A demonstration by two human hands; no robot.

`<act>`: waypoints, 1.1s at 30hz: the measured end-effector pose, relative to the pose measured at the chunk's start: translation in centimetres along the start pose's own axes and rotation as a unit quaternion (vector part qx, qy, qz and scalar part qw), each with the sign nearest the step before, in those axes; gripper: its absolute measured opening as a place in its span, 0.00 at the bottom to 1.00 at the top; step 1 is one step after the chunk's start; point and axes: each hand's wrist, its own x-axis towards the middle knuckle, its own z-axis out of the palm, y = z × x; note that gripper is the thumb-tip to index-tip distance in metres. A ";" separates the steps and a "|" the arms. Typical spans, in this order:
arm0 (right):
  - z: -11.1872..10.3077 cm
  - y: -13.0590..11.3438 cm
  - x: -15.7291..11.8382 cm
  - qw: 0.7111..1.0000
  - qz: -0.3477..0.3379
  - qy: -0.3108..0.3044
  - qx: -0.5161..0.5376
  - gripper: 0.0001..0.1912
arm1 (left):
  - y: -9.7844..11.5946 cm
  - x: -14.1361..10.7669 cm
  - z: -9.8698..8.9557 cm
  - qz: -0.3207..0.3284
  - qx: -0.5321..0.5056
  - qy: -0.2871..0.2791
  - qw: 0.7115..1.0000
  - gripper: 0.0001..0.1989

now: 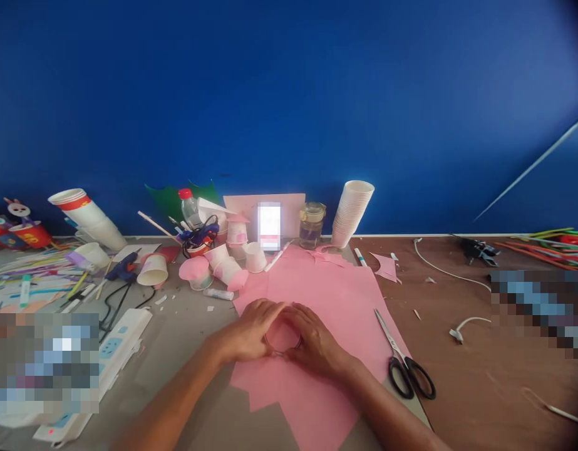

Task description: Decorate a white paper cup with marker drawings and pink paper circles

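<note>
Both my hands are curved around a small ring of pink paper (283, 337), which looks curled into a round tube. My left hand (251, 329) grips its left side, with the thumb near the front rim. From the right, my right hand (319, 341) closes on it in the same way, fingertips meeting the left ones at the far side. Beneath the ring lies a large sheet of pink paper (335, 300) with a jagged front edge. Black-handled scissors (401, 363) rest partly on the sheet's right edge, blades pointing away and slightly spread.
A tall stack of paper cups (353, 213) leans at the back beside a jar (312, 224) and a lit phone (268, 225). Pink-trimmed cups (195, 272) and a glue gun (122, 266) are on the left. Nearer stands a power strip (114, 351). A white cable (451, 266) lies right.
</note>
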 end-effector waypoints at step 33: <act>-1.2 -1.0 -0.1 0.998 0.035 -0.037 0.021 0.39 | -0.3 -0.6 3.1 -0.002 -0.048 0.070 0.996 0.45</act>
